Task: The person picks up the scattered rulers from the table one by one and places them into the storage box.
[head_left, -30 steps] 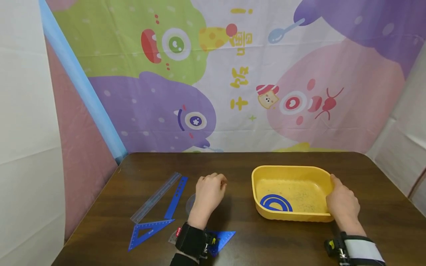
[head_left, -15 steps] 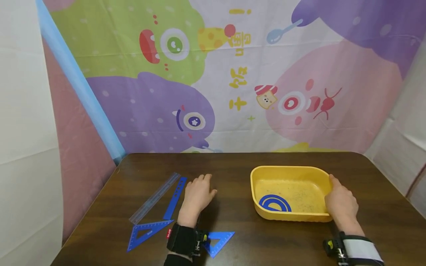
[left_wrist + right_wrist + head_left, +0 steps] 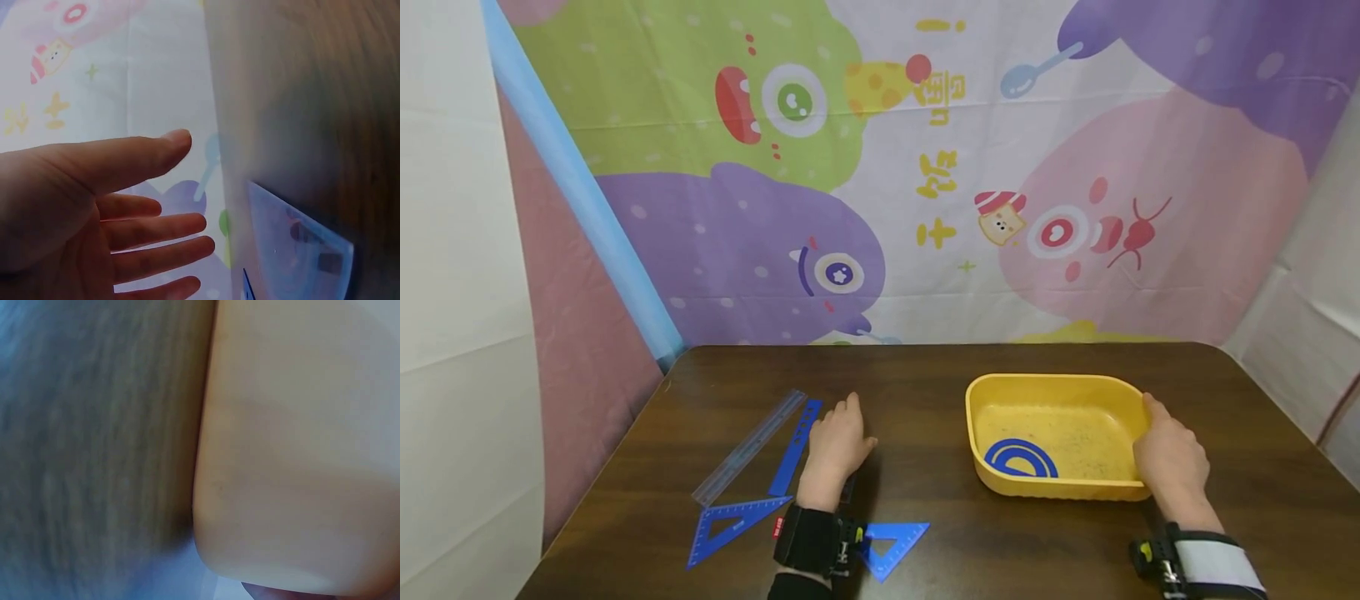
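My left hand (image 3: pixel 835 442) hovers over the table, thumb apart from the extended fingers, holding nothing. Near it in the left wrist view lies a clear flat plastic piece (image 3: pixel 300 250), mostly hidden by the hand in the head view. Just left of this hand is a blue ruler (image 3: pixel 795 447). My right hand (image 3: pixel 1172 458) grips the right end of a yellow basin (image 3: pixel 1060 489); its fingers are mostly out of sight in the right wrist view, where the basin's side (image 3: pixel 294 456) fills the right half. A blue protractor (image 3: pixel 1021 458) lies inside the basin.
A clear ruler (image 3: pixel 748 447) lies at the left, beyond the blue ruler. Closer to me are a large blue set square (image 3: pixel 730 525) and a smaller blue set square (image 3: pixel 895 546), the latter partly behind the left wrist strap. A printed cloth (image 3: pixel 940 308) hangs behind the table.
My left hand has shifted left, from right of the clear piece to over it, and its bent fingers have straightened. The right hand and the basin have stayed in place.
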A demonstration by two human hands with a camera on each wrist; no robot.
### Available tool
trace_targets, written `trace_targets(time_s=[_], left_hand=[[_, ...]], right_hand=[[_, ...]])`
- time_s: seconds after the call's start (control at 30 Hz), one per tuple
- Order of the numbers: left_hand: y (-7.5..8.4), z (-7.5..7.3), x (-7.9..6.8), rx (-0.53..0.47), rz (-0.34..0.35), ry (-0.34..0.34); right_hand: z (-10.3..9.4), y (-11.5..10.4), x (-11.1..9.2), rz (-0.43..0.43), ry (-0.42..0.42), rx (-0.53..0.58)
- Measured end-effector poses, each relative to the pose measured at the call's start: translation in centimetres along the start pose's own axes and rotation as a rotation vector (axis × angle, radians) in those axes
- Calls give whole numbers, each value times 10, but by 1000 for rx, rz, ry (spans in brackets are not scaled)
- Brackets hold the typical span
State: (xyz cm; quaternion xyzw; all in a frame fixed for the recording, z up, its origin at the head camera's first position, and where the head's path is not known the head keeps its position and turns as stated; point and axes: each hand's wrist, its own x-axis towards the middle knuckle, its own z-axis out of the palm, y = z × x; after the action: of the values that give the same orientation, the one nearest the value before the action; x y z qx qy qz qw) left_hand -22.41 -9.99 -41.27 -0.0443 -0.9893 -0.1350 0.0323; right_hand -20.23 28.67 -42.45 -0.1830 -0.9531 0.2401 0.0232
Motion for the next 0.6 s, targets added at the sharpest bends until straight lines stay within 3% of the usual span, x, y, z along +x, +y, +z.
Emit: trace_targets(time_s=[0.27,0.6], left_hand=[[-5,-1,-2,9,-29,-35],[-6,-2,-6,-36,-122,-149]], right_hand=[[-2,3,0,2,3,-19],[-2,0,0,-1,1,-9]])
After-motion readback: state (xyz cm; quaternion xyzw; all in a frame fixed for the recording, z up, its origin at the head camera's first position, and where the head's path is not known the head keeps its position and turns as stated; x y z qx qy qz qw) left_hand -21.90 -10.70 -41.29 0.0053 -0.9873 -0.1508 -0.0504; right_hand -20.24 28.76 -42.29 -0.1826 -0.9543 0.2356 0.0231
